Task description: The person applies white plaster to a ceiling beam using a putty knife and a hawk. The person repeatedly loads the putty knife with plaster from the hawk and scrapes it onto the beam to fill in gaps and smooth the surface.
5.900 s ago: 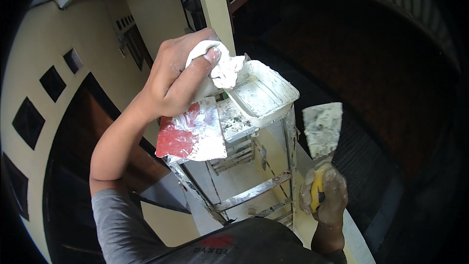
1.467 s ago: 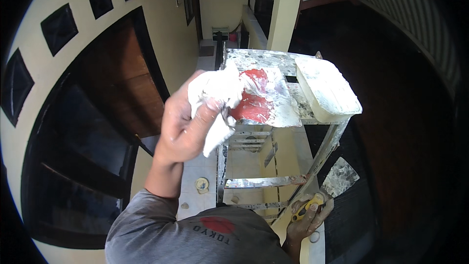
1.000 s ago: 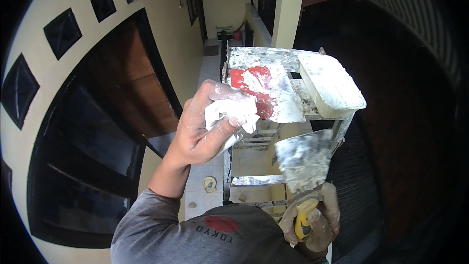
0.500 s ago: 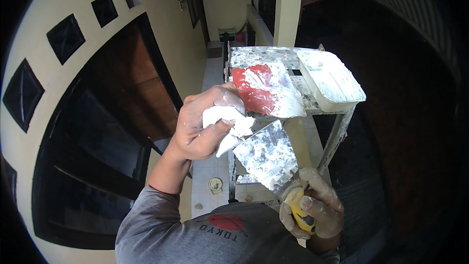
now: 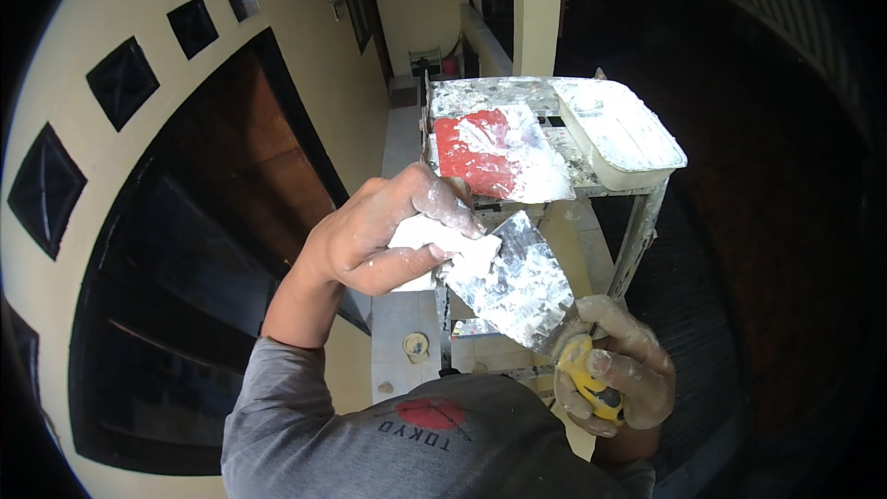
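My right hand (image 5: 617, 374), coated in pale dust, grips the yellow-and-black handle of a wide putty knife (image 5: 517, 291). The knife's metal blade points up and left, smeared with white. In my left hand (image 5: 393, 236) is a crumpled white cloth or paper (image 5: 430, 236), pinched between thumb and fingers; I cannot tell which material it is. Its edge meets the upper left part of the blade. Just beyond, a red flat spreader (image 5: 476, 157) covered with white paste lies on a paint-spattered stand (image 5: 499, 91).
A white rectangular tub (image 5: 637, 164) with white paste sits at the stand's right end. A small round lid (image 5: 416, 346) lies on the tiled floor below. To the left is a cream wall with a dark-framed door (image 5: 212, 249); a pillar (image 5: 536, 9) rises behind the stand.
My left hand has brought the white cloth or paper rightward onto the blade, its fingers more stretched. The putty knife and right hand have shifted slightly right.
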